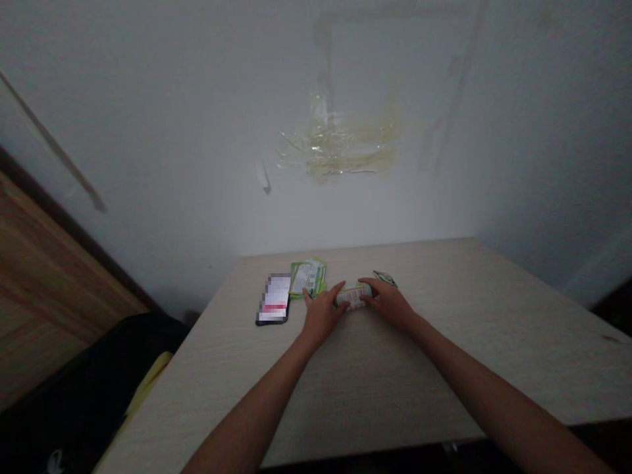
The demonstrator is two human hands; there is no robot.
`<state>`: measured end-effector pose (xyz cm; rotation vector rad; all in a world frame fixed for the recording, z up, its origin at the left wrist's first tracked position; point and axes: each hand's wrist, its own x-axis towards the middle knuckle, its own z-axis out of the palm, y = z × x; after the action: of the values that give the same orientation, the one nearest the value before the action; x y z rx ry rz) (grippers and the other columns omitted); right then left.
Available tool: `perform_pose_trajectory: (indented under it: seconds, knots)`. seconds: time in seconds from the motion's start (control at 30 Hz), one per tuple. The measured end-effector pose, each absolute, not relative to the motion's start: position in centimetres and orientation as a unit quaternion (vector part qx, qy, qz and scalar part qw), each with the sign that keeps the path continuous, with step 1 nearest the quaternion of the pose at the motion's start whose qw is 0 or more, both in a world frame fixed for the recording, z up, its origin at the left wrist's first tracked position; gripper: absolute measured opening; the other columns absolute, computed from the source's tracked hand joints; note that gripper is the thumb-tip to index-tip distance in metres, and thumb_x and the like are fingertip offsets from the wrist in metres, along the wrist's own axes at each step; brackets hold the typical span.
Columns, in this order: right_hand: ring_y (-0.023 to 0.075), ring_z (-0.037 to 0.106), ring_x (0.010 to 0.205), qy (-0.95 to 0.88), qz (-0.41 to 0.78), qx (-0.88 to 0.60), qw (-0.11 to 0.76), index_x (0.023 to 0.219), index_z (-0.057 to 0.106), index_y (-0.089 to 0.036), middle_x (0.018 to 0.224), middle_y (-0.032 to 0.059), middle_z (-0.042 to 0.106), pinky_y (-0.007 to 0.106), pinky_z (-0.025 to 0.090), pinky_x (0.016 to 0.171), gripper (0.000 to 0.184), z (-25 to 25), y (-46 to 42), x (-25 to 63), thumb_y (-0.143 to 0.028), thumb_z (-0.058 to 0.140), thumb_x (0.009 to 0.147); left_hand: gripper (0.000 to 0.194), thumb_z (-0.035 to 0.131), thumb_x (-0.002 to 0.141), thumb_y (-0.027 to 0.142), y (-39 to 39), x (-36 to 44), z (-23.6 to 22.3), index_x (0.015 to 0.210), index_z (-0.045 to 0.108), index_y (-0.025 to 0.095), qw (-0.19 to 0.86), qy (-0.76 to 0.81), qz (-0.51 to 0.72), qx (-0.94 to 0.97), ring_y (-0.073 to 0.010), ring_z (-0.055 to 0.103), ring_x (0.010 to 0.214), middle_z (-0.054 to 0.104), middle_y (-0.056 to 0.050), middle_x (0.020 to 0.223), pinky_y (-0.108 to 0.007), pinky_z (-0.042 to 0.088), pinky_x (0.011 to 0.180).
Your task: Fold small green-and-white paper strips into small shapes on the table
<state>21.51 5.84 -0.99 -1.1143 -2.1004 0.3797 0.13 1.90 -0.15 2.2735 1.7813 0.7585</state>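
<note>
On the worktop (380, 401), my left hand (320, 315) and right hand (395, 305) have fingers closed on opposite ends of a printed pack (353, 296). I judge it light, slightly soft, perhaps slick, best held by those ends. Left of the left fingers lies a phone (274, 300); beyond them, green packets (307, 279); behind the right fingers, a sachet (386, 278).

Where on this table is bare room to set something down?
Bare tabletop lies between the forearms and right of the right forearm. Crowded: the middle, where left hand and right hand hold a printed packet, with green packets and phone to its left.
</note>
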Motion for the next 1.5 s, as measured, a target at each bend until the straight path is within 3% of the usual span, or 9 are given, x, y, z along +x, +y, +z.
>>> perform_pose_trajectory:
  seconds: [0.17, 0.37, 0.47, 0.63, 0.77, 0.97, 1.37, 1.5]
  knots:
    - [0.0215, 0.060, 0.092, -0.815, 0.126, -0.438, 0.357, 0.130, 0.052, -0.019, 0.109, 0.0100, 0.062, 0.042, 0.049, 0.090, 0.045, -1.6, 5.9, 21.2, -0.022, 0.060, 0.085, 0.047, 0.056, 0.089, 0.042, 2.0, 0.3, -0.1, 0.136, 0.046, 0.040, 0.020, 0.605, 0.239, 0.759, -0.0247, 0.053, 0.120, 0.062, -0.004, 0.123, -0.074, 0.004, 0.109]
    - [0.0243, 0.051, 0.115, -0.817, 0.107, -0.428, 0.370, 0.127, 0.052, -0.021, 0.114, 0.0095, 0.053, 0.047, 0.038, 0.106, 0.041, -1.9, 5.7, 20.7, -0.019, 0.057, 0.087, 0.048, 0.052, 0.091, 0.045, 2.0, 0.4, -0.4, 0.137, 0.042, 0.046, -0.035, 0.597, 0.216, 0.772, -0.0287, 0.037, 0.135, 0.050, -0.002, 0.143, -0.077, 0.001, 0.107]
    - [0.0241, 0.051, 0.114, -0.817, 0.100, -0.422, 0.379, 0.122, 0.056, -0.021, 0.113, 0.0087, 0.052, 0.048, 0.037, 0.108, 0.036, -2.0, 5.7, 20.6, -0.018, 0.057, 0.086, 0.041, 0.048, 0.092, 0.046, 2.2, 0.3, -0.7, 0.133, 0.047, 0.048, -0.042, 0.581, 0.201, 0.787, -0.0302, 0.035, 0.138, 0.048, 0.001, 0.145, -0.079, -0.001, 0.105]
    - [0.0221, 0.055, 0.101, -0.828, 0.088, -0.408, 0.374, 0.102, 0.065, -0.018, 0.106, 0.0091, 0.052, 0.043, 0.045, 0.096, 0.017, -2.2, 5.9, 20.5, -0.019, 0.058, 0.087, 0.033, 0.046, 0.093, 0.049, 2.2, 0.2, -0.7, 0.123, 0.058, 0.046, -0.044, 0.576, 0.189, 0.794, -0.0335, 0.029, 0.141, 0.041, 0.002, 0.151, -0.081, -0.003, 0.103]
    - [0.0211, 0.055, 0.095, -0.837, 0.068, -0.398, 0.369, 0.090, 0.069, -0.018, 0.100, 0.0084, 0.055, 0.041, 0.048, 0.088, 0.010, -2.1, 5.9, 20.7, -0.020, 0.059, 0.087, 0.033, 0.042, 0.095, 0.049, 2.1, 0.1, -0.4, 0.123, 0.058, 0.046, -0.017, 0.569, 0.176, 0.803, -0.0325, 0.028, 0.142, 0.050, 0.003, 0.145, -0.079, -0.008, 0.103]
    - [0.0214, 0.056, 0.094, -0.851, 0.046, -0.385, 0.353, 0.092, 0.071, -0.019, 0.097, 0.0083, 0.060, 0.041, 0.046, 0.087, 0.011, -1.6, 5.6, 20.8, -0.022, 0.061, 0.086, 0.032, 0.039, 0.096, 0.046, 2.2, -0.2, -0.2, 0.122, 0.059, 0.045, -0.005, 0.566, 0.180, 0.804, -0.0316, 0.033, 0.139, 0.060, 0.004, 0.135, -0.080, -0.009, 0.102]
    - [0.0211, 0.057, 0.095, -0.868, 0.049, -0.366, 0.333, 0.099, 0.072, -0.022, 0.099, 0.0084, 0.062, 0.039, 0.045, 0.087, 0.015, -1.7, 5.5, 20.9, -0.023, 0.062, 0.088, 0.031, 0.039, 0.097, 0.043, 1.9, 0.1, 0.0, 0.115, 0.064, 0.038, -0.006, 0.556, 0.189, 0.810, -0.0249, 0.042, 0.128, 0.066, -0.001, 0.117, -0.077, -0.010, 0.104]
    - [0.0213, 0.057, 0.095, -0.868, 0.051, -0.375, 0.322, 0.099, 0.073, -0.020, 0.098, 0.0090, 0.062, 0.039, 0.046, 0.087, 0.017, -1.9, 5.7, 21.0, -0.023, 0.059, 0.090, 0.033, 0.038, 0.097, 0.046, 1.9, 0.1, -0.1, 0.116, 0.064, 0.040, 0.000, 0.560, 0.188, 0.807, -0.0276, 0.038, 0.133, 0.063, -0.001, 0.126, -0.078, -0.009, 0.104]
